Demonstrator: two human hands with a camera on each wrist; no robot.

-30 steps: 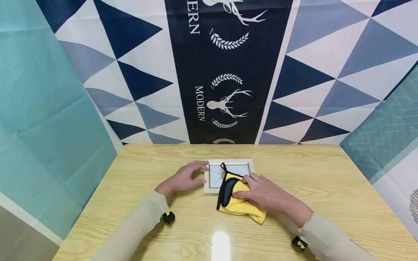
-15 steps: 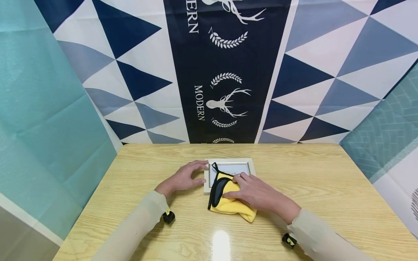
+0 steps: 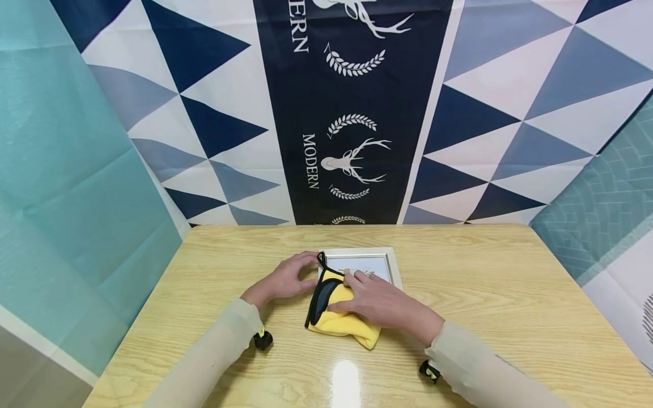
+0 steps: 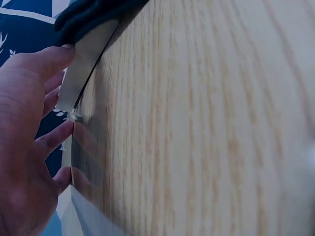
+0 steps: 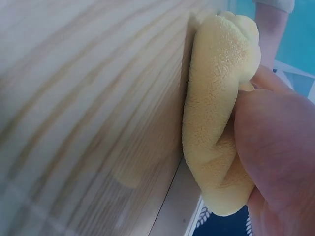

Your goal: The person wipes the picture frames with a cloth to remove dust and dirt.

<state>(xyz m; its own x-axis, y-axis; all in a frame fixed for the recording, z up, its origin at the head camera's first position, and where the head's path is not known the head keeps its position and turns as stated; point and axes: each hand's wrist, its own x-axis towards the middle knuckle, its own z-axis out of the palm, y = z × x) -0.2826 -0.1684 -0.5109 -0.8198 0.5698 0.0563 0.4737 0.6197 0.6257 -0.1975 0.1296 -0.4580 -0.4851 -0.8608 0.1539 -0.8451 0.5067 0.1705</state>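
Observation:
A picture frame with a pale rim lies flat on the table. Over its left and front part is a yellow cleaning cloth with black edging, a grey patch and a black hanging loop. My right hand grips the bunched cloth from above; the fleecy yellow side fills the right wrist view. My left hand rests at the frame's left side, fingers spread and touching its edge. In the left wrist view the fingertips meet the frame's side wall, with dark cloth just above. Much of the picture is covered.
The wooden table reaches back to a patterned wall hanging. A teal curtain borders the left side. Small black wrist devices hang under both sleeves.
My right hand has slid the yellow cleaning cloth leftward across the picture frame, up to the left hand's fingers. More of the frame's right part now shows. The left hand has stayed put.

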